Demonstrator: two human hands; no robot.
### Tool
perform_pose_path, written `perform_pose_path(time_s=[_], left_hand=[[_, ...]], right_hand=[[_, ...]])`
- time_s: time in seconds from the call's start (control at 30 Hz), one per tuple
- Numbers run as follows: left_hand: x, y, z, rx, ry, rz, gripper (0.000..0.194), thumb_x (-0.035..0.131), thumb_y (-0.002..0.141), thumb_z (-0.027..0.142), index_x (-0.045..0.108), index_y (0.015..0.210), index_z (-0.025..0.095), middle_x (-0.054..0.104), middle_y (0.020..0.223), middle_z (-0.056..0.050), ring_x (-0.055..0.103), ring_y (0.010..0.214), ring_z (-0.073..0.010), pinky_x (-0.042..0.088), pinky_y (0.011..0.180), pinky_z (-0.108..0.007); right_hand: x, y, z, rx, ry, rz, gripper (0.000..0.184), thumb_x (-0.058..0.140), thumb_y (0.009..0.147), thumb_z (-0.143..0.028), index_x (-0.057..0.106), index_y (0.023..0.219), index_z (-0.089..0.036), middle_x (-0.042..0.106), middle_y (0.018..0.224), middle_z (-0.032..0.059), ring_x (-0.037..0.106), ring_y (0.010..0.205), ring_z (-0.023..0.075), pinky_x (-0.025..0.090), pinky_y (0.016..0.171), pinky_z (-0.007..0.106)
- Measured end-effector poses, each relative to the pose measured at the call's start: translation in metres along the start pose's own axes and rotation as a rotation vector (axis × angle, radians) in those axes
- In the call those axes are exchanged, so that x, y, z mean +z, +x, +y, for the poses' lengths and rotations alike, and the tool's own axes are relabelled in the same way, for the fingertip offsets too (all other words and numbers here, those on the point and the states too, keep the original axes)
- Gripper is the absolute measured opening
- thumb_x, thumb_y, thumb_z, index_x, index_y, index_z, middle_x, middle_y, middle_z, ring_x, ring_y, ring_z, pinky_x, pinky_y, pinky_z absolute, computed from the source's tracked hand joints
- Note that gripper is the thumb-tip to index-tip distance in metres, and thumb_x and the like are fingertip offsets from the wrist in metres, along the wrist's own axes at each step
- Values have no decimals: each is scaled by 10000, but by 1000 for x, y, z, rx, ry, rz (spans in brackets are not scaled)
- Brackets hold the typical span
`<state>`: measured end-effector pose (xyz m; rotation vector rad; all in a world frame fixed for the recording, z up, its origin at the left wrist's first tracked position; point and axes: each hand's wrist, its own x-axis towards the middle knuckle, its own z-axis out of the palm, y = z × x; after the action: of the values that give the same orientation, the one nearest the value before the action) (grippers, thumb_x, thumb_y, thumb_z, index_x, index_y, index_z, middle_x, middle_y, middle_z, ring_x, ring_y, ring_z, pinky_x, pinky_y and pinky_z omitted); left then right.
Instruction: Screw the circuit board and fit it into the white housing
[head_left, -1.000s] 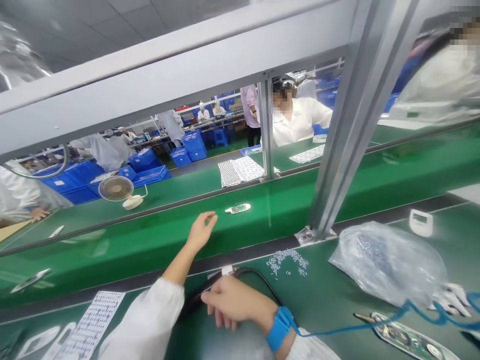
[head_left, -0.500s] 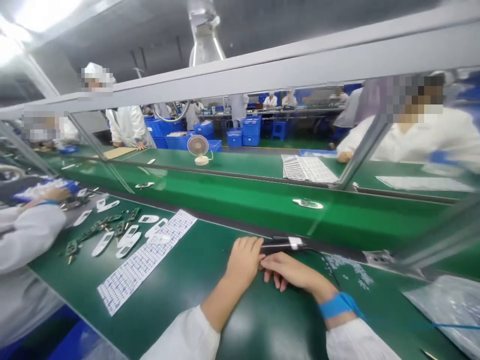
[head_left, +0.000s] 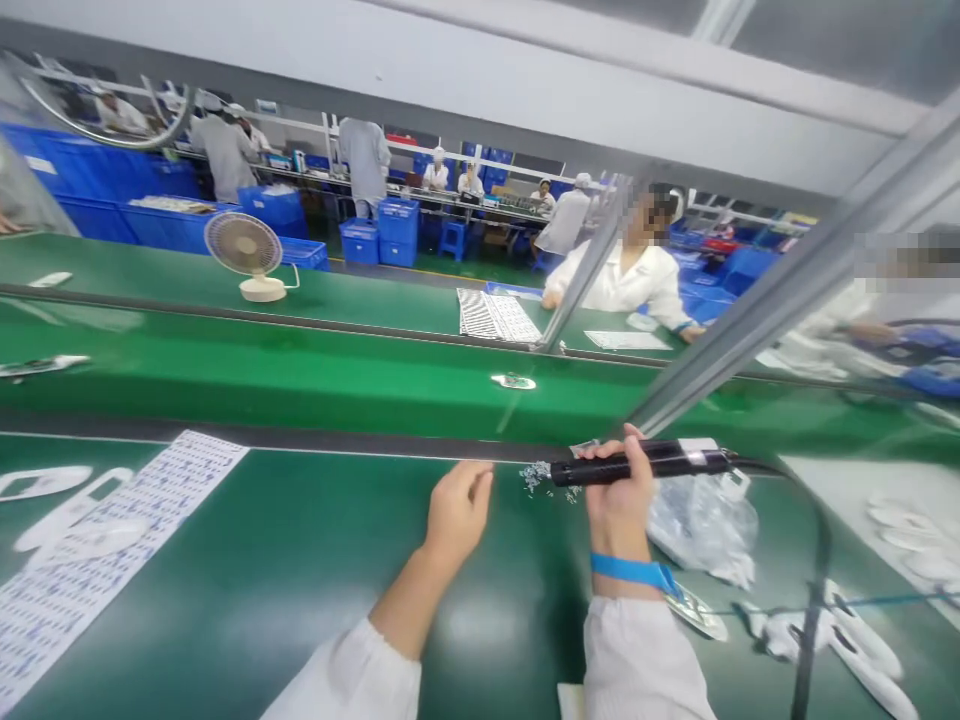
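Right grip point(head_left: 616, 492) closed around black corded screwdriver point(head_left: 574, 472), level, tip left, left hand point(head_left: 459, 512) open

Right hand point(head_left: 619, 500) gripping corded black tool point(head_left: 637, 465), left hand point(head_left: 459, 510) open, green workbench point(head_left: 262, 640)

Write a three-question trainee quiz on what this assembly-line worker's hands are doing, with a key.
1. True or false: the left hand grips the electric screwdriver.
2. What circles the right wrist? A: a steel watch. B: a blue strap. C: a paper tag.
3. What stands on the far green bench, with a round cage and a pale base?

Key: 1 false; 2 B; 3 a fan.
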<state>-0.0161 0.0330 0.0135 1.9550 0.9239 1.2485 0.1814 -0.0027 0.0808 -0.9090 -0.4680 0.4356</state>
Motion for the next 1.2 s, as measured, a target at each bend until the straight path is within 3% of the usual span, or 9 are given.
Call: perform_pose_path(time_s=[0.17,0.43,0.63,0.8,1.0,1.2], left_hand=[[-2,0,-1,-49,0,-80,250,480,994,286,713,1003,197,730,883,-64,665,756,-186,516,726,-310],[-6,-4,3,-35,50,-212,229,479,994,250,704,983,209,704,831,-33,633,727,-175,481,708,-307],[-7,-6,3,47,122,-286,199,499,993,223,697,988,210,721,899,-39,642,820,-207,478,753,-339],[-7,-7,4,134,247,-359,191,585,980,253,692,1131,208,722,1037,-53,631,969,-243,477,810,-372],[-8,-7,0,228,302,-358,200,534,1019,275,728,1023,226,726,972,-36,640,937,-229,459,785,-358],[-6,-6,-12,224,285,-355,302,483,1042,365,740,956,231,740,954,-36,658,915,-232,464,774,-356]], right_hand=[[-21,4,-2,47,-35,-23,374,758,722,-408,516,956,-245,507,547,-101,512,472,135,462,545,290],[-12,7,2,96,-40,-163,290,727,739,-341,557,946,-229,540,531,-74,530,462,160,448,525,305],[-13,6,1,134,0,-193,226,698,757,-323,577,928,-236,532,534,-71,525,462,154,445,522,298],[-7,2,5,214,149,-249,210,700,750,-346,599,907,-249,499,528,-75,488,459,136,425,511,277],[3,-5,13,271,278,-292,208,681,779,-362,599,939,-257,472,527,-78,471,444,138,409,491,279],[7,-5,19,282,343,-268,231,692,768,-358,587,936,-238,475,520,-80,461,428,134,404,473,270]])
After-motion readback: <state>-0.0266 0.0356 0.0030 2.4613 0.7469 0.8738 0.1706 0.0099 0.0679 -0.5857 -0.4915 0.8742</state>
